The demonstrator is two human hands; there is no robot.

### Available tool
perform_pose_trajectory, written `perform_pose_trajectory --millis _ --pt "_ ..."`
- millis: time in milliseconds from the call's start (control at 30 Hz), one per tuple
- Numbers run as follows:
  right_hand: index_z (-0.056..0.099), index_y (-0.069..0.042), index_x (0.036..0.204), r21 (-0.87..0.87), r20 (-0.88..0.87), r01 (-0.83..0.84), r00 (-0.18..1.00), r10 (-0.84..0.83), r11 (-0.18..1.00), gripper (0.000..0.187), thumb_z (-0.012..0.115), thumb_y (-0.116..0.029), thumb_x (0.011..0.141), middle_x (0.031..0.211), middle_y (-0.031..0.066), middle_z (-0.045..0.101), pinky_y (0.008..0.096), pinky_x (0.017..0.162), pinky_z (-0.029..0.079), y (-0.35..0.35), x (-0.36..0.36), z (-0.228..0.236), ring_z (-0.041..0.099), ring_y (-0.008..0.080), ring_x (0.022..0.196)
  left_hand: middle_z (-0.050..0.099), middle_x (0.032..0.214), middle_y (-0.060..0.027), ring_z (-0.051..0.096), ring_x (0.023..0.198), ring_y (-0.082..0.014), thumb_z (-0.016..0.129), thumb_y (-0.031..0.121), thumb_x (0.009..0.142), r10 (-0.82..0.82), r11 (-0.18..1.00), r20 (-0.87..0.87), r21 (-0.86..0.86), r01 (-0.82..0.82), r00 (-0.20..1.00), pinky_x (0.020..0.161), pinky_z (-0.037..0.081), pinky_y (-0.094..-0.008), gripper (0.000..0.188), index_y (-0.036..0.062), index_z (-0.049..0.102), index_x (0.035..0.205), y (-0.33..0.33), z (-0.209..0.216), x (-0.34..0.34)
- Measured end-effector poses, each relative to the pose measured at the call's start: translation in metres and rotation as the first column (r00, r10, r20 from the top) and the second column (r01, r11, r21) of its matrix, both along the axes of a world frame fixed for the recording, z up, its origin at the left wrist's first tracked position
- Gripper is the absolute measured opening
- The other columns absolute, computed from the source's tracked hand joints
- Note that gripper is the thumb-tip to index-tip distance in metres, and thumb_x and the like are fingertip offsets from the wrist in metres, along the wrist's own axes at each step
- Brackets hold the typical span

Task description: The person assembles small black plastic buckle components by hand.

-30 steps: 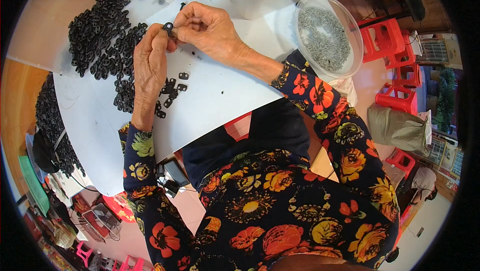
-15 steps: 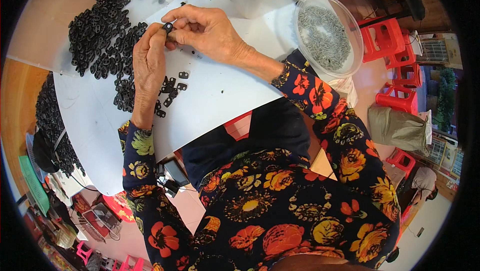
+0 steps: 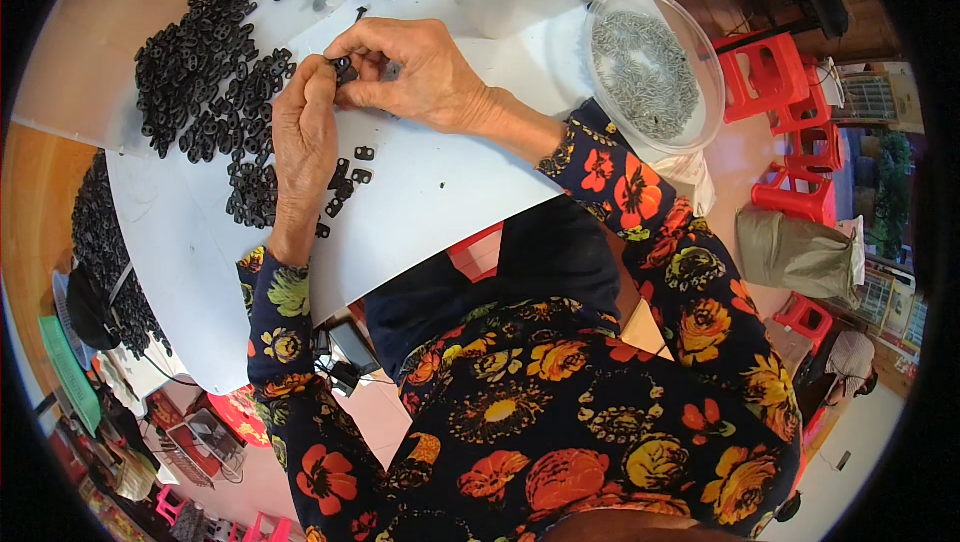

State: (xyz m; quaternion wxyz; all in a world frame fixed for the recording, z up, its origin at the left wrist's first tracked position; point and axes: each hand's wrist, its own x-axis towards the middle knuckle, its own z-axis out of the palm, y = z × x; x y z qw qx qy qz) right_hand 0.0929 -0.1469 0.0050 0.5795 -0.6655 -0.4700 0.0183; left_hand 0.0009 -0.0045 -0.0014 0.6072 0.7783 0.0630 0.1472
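Pinching fingers (image 3: pixel 318 82) around black piece (image 3: pixel 345 69)

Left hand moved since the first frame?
Yes, slightly. The left hand has shifted right, narrowing its gap to a two-holed black piece lying on the white tabletop.

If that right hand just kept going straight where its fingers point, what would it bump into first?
The right hand would probably meet the small black part, then the left hand just beyond it; depth is hard to judge.
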Motion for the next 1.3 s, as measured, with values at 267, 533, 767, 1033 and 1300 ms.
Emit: perform_pose_trajectory --millis 267,533,767,1033,1300 --pt "0.061 -0.002 0.096 -0.02 -0.004 -0.041 0.999 0.041 0.999 0.03 0.076 -0.005 0.07 0.067 0.0009 0.056 0.0219 0.056 0.046 -0.002 0.002 0.0 0.052 0.007 0.06 0.04 0.069 0.0023 0.035 0.066 -0.0068 0.04 0.019 0.096 0.021 0.999 0.047 -0.036 -0.02 0.999 0.058 0.034 -0.0221 0.025 0.0014 0.048 0.08 -0.012 0.008 -0.003" --pt "0.058 -0.001 0.092 -0.011 0.094 -0.056 0.994 0.057 0.998 0.026 0.074 -0.003 0.071 0.066 0.0034 0.056 0.0234 0.054 0.046 -0.003 0.004 0.002 0.053 0.0094 0.057 0.042 0.068 0.0014 0.037 0.066 -0.0068 0.04 0.02 0.095 0.039 0.995 0.031 -0.098 -0.036 0.999 0.058 0.034 -0.0215 0.025 0.0014 0.047 0.08 -0.019 0.006 -0.002" --pt "0.055 -0.001 0.088 0.002 0.03 -0.088 0.996 0.088 0.996 0.024 0.073 -0.006 0.073 0.065 0.006 0.057 0.026 0.054 0.046 -0.007 0.002 0.001 0.055 0.0141 0.057 0.043 0.068 0.0007 0.037 0.066 -0.0074 0.04 0.023 0.095 0.041 0.996 -0.029 -0.076 -0.043 0.999 0.058 0.033 -0.0216 0.029 0.0013 0.048 0.078 -0.023 0.012 -0.004" --pt "0.058 0.001 0.092 0.006 -0.075 -0.18 0.981 0.18 0.984 0.022 0.072 -0.004 0.076 0.07 0.0046 0.06 0.0236 0.056 0.048 -0.005 0.008 0.005 0.056 0.0095 0.058 0.046 0.07 0.001 0.04 0.067 -0.0074 0.04 0.025 0.096 -0.032 0.993 -0.021 -0.115 0.03 0.999 0.061 0.034 -0.0214 0.028 0.0027 0.05 0.082 -0.003 0.005 -0.001" --pt "0.058 0.001 0.093 0.011 -0.114 -0.176 0.978 0.176 0.984 0.016 0.066 0.0 0.079 0.074 0.0052 0.062 0.0249 0.061 0.051 -0.006 0.002 0.003 0.06 0.0116 0.064 0.048 0.072 0.0011 0.043 0.071 -0.007 0.04 0.025 0.097 -0.084 0.996 -0.062 -0.024 0.082 0.995 0.065 0.035 -0.021 0.029 0.0022 0.053 0.085 -0.003 0.007 -0.001"
